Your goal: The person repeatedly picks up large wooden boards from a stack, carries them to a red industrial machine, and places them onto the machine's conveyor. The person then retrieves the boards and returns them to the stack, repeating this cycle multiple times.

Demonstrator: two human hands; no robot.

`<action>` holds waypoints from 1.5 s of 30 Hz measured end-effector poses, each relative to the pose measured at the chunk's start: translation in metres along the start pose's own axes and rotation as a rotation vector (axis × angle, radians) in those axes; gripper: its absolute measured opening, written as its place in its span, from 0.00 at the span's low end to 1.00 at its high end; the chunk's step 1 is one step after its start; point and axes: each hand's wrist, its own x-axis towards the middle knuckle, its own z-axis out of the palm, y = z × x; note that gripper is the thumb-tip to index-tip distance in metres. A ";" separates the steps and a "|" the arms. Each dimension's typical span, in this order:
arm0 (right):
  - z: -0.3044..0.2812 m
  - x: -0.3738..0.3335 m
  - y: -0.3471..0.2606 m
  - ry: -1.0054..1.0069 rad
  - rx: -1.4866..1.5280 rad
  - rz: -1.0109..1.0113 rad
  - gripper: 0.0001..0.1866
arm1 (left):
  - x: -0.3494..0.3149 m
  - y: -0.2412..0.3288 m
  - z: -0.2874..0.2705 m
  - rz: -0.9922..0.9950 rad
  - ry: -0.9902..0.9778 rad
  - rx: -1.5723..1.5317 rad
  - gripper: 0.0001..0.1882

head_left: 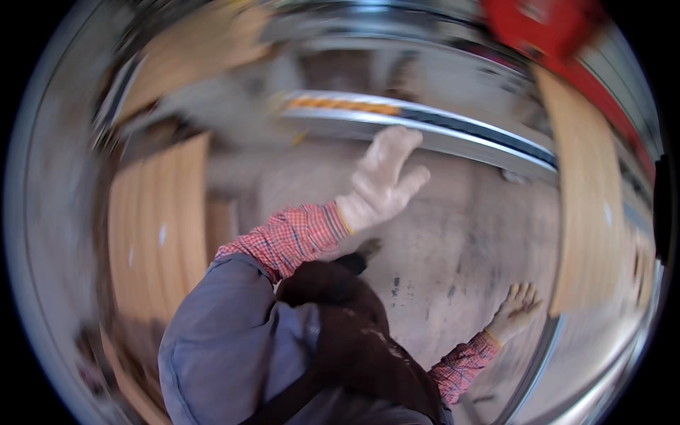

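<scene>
My left hand [382,177], in a pale work glove with a yellow cuff edge, reaches forward with thumb and fingers apart. Nothing is in it. Just beyond its fingertips runs a long metal rail [453,126] with a yellow-orange and a dark section; whether the fingers touch it I cannot tell. Lower right, my right hand [515,313], gloved too, has its fingers spread and holds nothing. It is nearest to the lower end of a long wooden panel [584,205] on the right. Motion blurs much of the picture.
Stacked-looking wooden panels [159,230] stand at the left, with another wooden board [191,57] farther back. A red machine part [552,32] is at the far right. Below me lies a stained floor [453,241]. A metal edge [538,372] runs along the lower right.
</scene>
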 end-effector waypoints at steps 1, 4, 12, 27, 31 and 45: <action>0.002 -0.003 0.020 -0.012 0.008 0.020 0.21 | -0.045 -0.005 -0.032 -0.139 -0.013 0.082 0.30; -0.012 -0.015 0.103 -0.254 -0.323 0.355 0.20 | -0.200 0.004 -0.122 -0.639 -0.001 0.280 0.29; -0.033 -0.216 0.282 -1.171 -1.128 0.860 0.23 | -0.479 0.123 -0.286 -1.876 0.502 0.321 0.29; -0.044 -0.573 0.503 -1.500 -1.111 1.162 0.27 | -0.683 0.060 -0.489 -2.122 0.708 0.216 0.28; -0.034 -0.617 0.464 -1.647 -1.336 0.827 0.30 | -0.748 0.046 -0.545 -2.052 0.669 0.497 0.29; -0.049 -0.484 0.373 -1.141 -1.272 0.771 0.31 | -0.652 -0.012 -0.638 -1.963 0.259 0.559 0.35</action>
